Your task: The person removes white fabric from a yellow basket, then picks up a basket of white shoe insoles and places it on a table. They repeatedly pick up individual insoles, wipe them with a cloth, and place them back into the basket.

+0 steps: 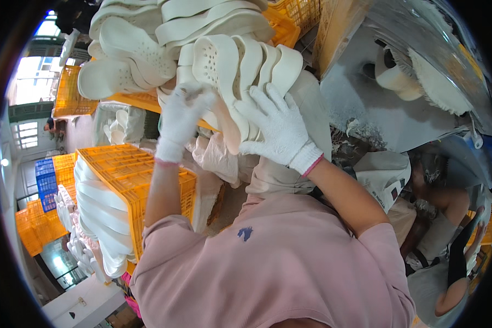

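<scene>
White foam insoles [216,57] with small holes stand in a leaning row in front of me, their rounded ends up. My right hand [279,127], in a white knitted glove, lies against the right side of this row with its fingers spread. At the row's left side is my left hand [179,123], gloved alike. Its fingers look bent and are blurred, so I cannot make out whether they grip anything. Between the hands, a pinkish insole face [228,123] shows below the white ones.
More insoles [213,22] are piled at the far side. On the left, a yellow plastic crate [115,158] lies beside stacked white insoles [101,202]. A grey machine panel [355,104] stands on the right, with another person [440,284] at the lower right.
</scene>
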A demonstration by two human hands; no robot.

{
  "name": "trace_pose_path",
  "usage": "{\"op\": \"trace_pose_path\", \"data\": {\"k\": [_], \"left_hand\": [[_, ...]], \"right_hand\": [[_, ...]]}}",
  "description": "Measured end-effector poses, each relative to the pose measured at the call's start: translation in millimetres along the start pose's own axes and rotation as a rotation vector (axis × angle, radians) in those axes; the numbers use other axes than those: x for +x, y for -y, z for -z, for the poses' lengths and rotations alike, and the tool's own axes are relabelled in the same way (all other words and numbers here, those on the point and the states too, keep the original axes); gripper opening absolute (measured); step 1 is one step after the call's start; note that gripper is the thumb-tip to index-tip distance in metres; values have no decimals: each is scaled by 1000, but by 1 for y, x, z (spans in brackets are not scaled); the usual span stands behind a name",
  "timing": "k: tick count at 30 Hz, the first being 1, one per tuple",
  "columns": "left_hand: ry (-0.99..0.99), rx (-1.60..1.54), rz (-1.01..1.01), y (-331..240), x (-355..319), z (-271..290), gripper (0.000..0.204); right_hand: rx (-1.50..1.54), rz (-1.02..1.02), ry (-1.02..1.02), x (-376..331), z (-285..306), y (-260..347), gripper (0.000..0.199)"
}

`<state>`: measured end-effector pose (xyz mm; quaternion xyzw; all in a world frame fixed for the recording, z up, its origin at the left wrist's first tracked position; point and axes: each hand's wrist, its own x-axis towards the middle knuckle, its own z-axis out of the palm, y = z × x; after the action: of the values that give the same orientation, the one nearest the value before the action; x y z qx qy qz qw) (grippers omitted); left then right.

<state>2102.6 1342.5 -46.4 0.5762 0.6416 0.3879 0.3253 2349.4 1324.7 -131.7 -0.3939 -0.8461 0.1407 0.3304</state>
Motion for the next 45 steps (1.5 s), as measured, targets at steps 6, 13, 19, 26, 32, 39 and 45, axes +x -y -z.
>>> {"op": "trace_pose_path", "data": {"k": [6,13,19,26,32,39,45], "left_hand": [[-190,84,-17,4,-15,-58,101],[-442,231,-308,-16,-22,19,93],[-316,-964,86,-72,-85,2,63],[691,-1076,191,-70,-147,-167,87],[880,-1356,904,-45,-96,-348,36],[665,-1373,384,-128,-93,-450,39],[734,-913,175,-100,5,-536,44]], "right_hand": [[-98,-11,30,-7,7,8,80],[-134,-51,95,19,22,7,62],[326,-37,-95,-37,86,26,79],[478,-872,-444,-175,193,54,48],[562,-1420,-621,-212,198,37,49],[-165,-999,-737,-199,207,6,71],[-350,-877,-671,-162,229,-105,65]]}}
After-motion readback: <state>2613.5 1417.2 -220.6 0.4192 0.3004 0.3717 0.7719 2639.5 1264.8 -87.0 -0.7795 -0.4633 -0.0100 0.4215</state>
